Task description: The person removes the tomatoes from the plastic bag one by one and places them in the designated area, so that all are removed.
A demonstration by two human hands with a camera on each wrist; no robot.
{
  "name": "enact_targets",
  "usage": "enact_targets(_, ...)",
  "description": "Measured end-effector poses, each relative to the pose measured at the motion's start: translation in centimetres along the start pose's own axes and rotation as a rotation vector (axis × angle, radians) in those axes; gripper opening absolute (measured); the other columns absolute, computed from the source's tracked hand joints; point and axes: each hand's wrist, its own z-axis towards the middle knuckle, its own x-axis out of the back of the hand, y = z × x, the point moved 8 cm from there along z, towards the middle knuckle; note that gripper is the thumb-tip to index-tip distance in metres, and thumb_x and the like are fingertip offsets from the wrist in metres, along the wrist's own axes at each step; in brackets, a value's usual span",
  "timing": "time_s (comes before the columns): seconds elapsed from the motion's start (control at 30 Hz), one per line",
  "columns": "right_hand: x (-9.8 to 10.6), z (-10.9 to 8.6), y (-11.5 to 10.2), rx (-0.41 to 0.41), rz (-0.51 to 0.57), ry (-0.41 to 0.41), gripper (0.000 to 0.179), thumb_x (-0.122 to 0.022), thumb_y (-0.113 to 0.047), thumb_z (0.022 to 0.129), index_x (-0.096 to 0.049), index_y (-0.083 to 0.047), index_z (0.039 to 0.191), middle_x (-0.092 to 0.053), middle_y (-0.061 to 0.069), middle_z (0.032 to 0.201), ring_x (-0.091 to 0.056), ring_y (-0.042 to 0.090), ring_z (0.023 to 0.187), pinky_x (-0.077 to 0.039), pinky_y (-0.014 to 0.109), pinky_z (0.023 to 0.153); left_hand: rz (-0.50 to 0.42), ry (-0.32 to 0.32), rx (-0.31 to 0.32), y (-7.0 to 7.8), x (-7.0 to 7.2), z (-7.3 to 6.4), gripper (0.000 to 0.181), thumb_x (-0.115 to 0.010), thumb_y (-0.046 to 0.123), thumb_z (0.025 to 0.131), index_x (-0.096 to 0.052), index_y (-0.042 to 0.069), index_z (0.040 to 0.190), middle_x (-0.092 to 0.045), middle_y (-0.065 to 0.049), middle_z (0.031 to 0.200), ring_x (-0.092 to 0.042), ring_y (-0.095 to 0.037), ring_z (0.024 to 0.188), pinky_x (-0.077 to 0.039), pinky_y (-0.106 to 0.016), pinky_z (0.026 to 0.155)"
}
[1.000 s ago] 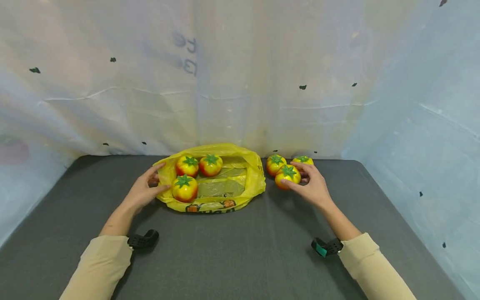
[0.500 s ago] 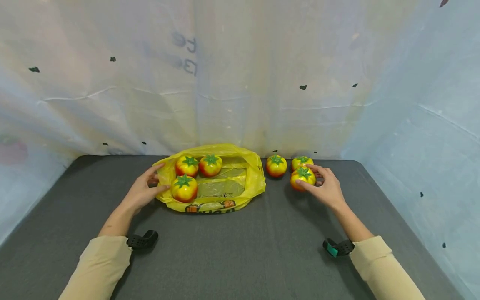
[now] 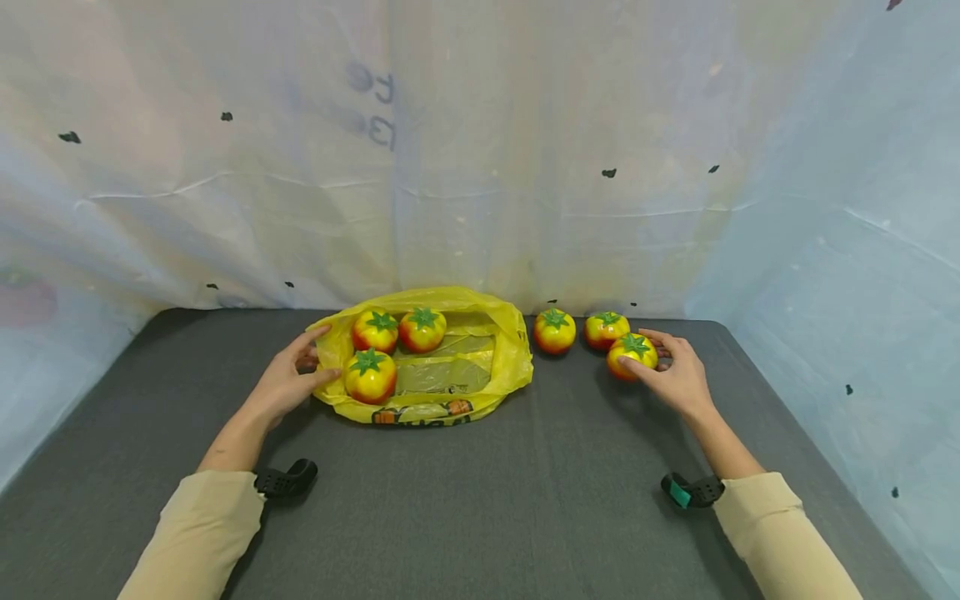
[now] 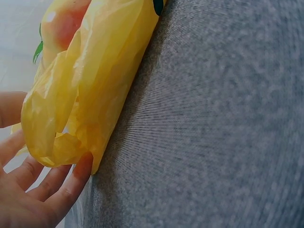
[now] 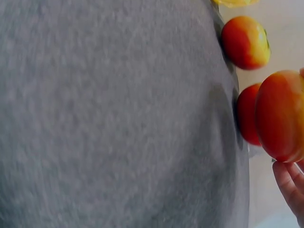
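Observation:
My right hand (image 3: 678,379) grips a red and yellow tomato (image 3: 632,357) with a green star-shaped top, thumb on the near side and fingers behind. In the right wrist view this tomato (image 5: 282,116) is held above the dark cloth. Two similar tomatoes stand behind it: one just back-left (image 3: 606,331), another farther left (image 3: 555,332). A yellow plastic bag (image 3: 513,367) lies wide-mouthed at centre, with three tomatoes (image 3: 371,377) in its left half. At the bag's left end rests my left hand (image 3: 288,375), thumb and fingers spread, fingertips touching the plastic (image 4: 102,80).
A dark grey cloth (image 3: 450,508) covers the table. Pale sheeting (image 3: 480,167) with dark marks rises along its back edge, and more sheeting (image 3: 847,333) stands on the right. Each wrist wears a black band (image 3: 288,481).
My right hand has moved to the right with the tomato in it, away from the bag, uncovering the tomato at the back. My left hand and the bag have stayed put.

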Motion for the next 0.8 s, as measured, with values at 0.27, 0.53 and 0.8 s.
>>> enact_targets(0.27, 0.6, 0.4, 1.7, -0.04, -0.035, 0.014, 0.068, -0.066, -0.042, 0.088, -0.046, -0.002, 0.14, -0.042, 0.027, 0.127, -0.047, 0.044, 0.113, -0.041, 0.056, 0.093, -0.003, 0.004, -0.007, 0.1, 0.0, 0.0, 0.076, -0.062, 0.02, 0.093, -0.018, 0.011, 0.154, -0.048, -0.024, 0.123, -0.041, -0.047, 0.126, -0.044, -0.054, 0.089)
enact_targets(0.53, 1.0, 1.1, 3.9, -0.099, -0.054, 0.034, 0.07, -0.063, -0.044, 0.09, -0.043, -0.001, 0.142, -0.04, 0.029, 0.13, -0.044, 0.045, 0.115, -0.038, 0.058, 0.091, 0.001, 0.009, -0.008, 0.0, -0.1, -0.1, 0.075, -0.061, 0.02, 0.094, -0.018, 0.011, 0.154, -0.049, -0.025, 0.124, -0.041, -0.046, 0.125, -0.044, -0.054, 0.089)
enact_targets(0.8, 1.3, 2.2, 5.0, -0.115, -0.066, 0.081, 0.072, -0.061, -0.046, 0.09, -0.042, 0.001, 0.141, -0.042, 0.03, 0.129, -0.045, 0.044, 0.112, -0.038, 0.056, 0.091, -0.005, 0.005, -0.015, 0.0, 0.0, -0.1, 0.075, -0.061, 0.021, 0.094, -0.018, 0.011, 0.154, -0.05, -0.025, 0.125, -0.042, -0.045, 0.125, -0.044, -0.053, 0.089)
